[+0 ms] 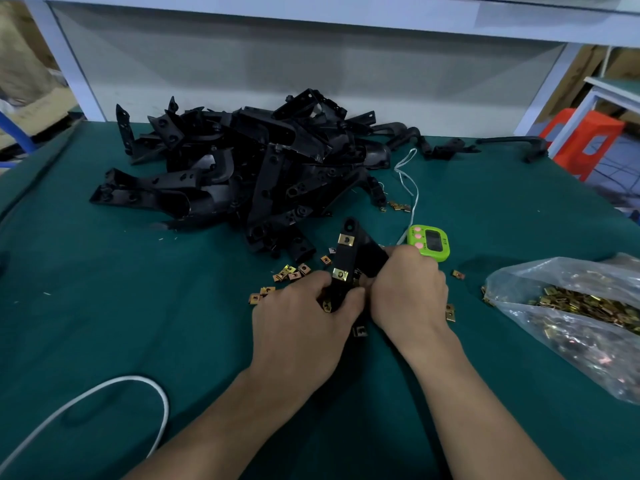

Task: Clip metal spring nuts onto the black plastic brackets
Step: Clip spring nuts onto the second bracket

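I hold a black plastic bracket [349, 258] upright over the green table, between both hands. Two brass spring nuts sit clipped on its front arm, one near the top [345, 240] and one lower [340, 274]. My left hand [304, 317] grips the bracket's lower end, with a third brass nut [327, 305] at its fingertips. My right hand [408, 292] grips the bracket's right side. Loose spring nuts [290, 273] lie scattered on the cloth just left of my hands.
A big pile of black brackets [242, 168] fills the table's far middle. A clear bag of spring nuts [571, 306] lies at the right. A green timer [428, 242] sits behind my right hand. A white cable [104, 389] loops at the near left.
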